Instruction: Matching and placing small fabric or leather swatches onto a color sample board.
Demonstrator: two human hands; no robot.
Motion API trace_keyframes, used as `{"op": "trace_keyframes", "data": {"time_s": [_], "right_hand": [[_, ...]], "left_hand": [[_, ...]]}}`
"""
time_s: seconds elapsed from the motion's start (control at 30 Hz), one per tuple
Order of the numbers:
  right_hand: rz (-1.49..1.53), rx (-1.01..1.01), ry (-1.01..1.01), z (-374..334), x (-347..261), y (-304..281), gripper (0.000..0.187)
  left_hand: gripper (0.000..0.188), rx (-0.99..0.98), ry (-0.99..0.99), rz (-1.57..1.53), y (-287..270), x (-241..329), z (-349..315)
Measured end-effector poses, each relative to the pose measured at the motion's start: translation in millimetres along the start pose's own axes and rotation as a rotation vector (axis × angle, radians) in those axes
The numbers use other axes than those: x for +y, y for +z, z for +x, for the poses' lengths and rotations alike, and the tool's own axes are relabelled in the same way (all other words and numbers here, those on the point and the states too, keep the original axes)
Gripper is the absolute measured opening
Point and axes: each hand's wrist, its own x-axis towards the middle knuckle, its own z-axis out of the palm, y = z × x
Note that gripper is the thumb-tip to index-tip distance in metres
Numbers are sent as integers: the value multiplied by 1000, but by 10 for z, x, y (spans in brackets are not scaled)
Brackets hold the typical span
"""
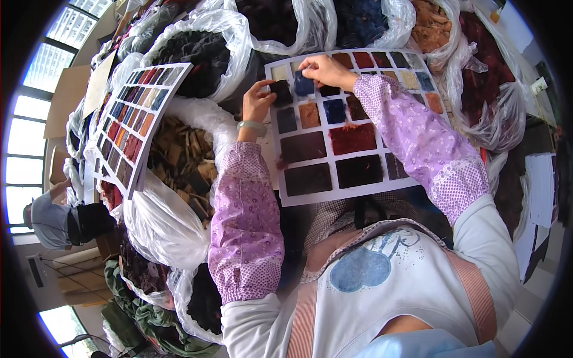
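A white sample board [307,200] lies tilted before me, with rows of fuzzy coloured swatches on it. At its upper left, my left hand [258,106] has its thumb and fingers closed on the edge of a near-black swatch [282,94], which sits slightly askew. Just to the right, my right hand [328,70] reaches over the board and pinches the top of a dark blue swatch [304,85]. Below them are an orange swatch [309,115], another navy swatch [334,111] and a large red swatch [353,139]. Patterned purple sleeves cover both my forearms.
More sample boards [143,107] stand stacked at the left. Clear plastic bags [230,36] of coloured fibre ring the board, including an orange-filled bag [431,27] and a dark red one [477,65]. A bag of brown scraps [179,156] is at left. Another person [57,221] bends over beyond.
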Motion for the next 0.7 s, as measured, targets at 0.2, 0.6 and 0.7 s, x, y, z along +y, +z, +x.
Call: {"op": "trace_keyframes", "data": {"time_s": [0.2, 0.6, 0.7], "right_hand": [[24, -76, 74, -94, -36, -273, 22], [-760, 210, -479, -448, -130, -132, 8], [-762, 7, -645, -578, -314, 184, 8]], "left_hand": [[34, -23, -137, -350, -52, 73, -77], [31, 52, -97, -257, 41, 208, -71], [31, 51, -48, -172, 60, 185, -21]]}}
